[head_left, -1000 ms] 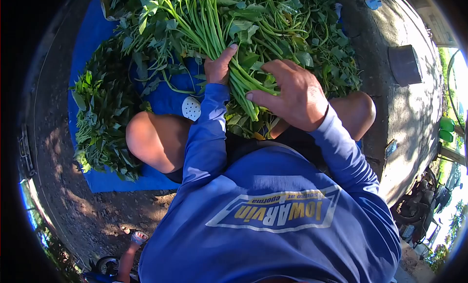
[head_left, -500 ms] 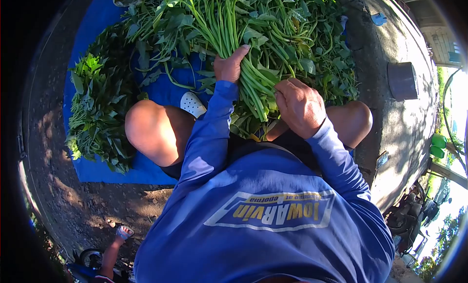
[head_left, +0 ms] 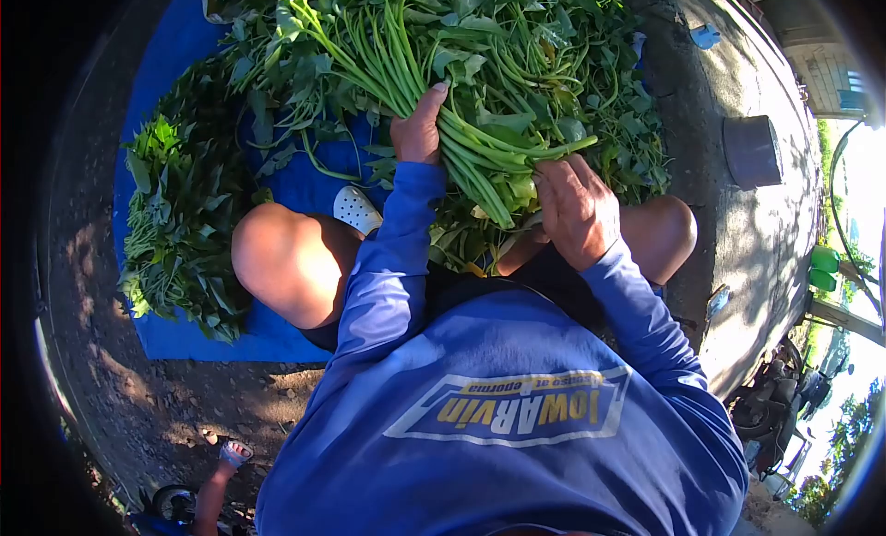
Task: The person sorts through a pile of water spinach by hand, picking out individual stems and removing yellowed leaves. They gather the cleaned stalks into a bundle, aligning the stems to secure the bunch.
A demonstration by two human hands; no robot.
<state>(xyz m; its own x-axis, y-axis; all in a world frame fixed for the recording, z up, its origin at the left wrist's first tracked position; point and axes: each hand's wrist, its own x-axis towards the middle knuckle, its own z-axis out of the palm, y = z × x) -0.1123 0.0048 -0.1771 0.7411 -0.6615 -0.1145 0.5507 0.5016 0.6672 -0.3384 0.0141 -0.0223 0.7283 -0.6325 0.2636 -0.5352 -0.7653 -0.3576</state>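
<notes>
My left hand (head_left: pixel 419 130) is wrapped round a thick bunch of leafy greens (head_left: pixel 395 64), with the thumb laid across the stems. The leafy end points up and left; the stem ends (head_left: pixel 480 181) slant down toward my lap. Beside those ends, my right hand (head_left: pixel 581 211) has its fingers curled in a pinch against a crumpled pale yellow-green leaf (head_left: pixel 521 187). One stem (head_left: pixel 563 150) sticks out sideways just above these fingers. What the fingertips hold is hidden.
A big heap of loose greens (head_left: pixel 609 102) lies beyond my hands on a blue tarp (head_left: pixel 194 338). Stacked greens (head_left: pixel 185 222) line the left side, near a white clog (head_left: pixel 355 210). A dark bucket (head_left: pixel 752 152) stands right. Another person's foot (head_left: pixel 236 451) shows lower left.
The bunch and my left hand have shifted slightly left, leaves tilting further left. My right hand has moved a little right and down; one stem now juts sideways and a pale leaf shows.
</notes>
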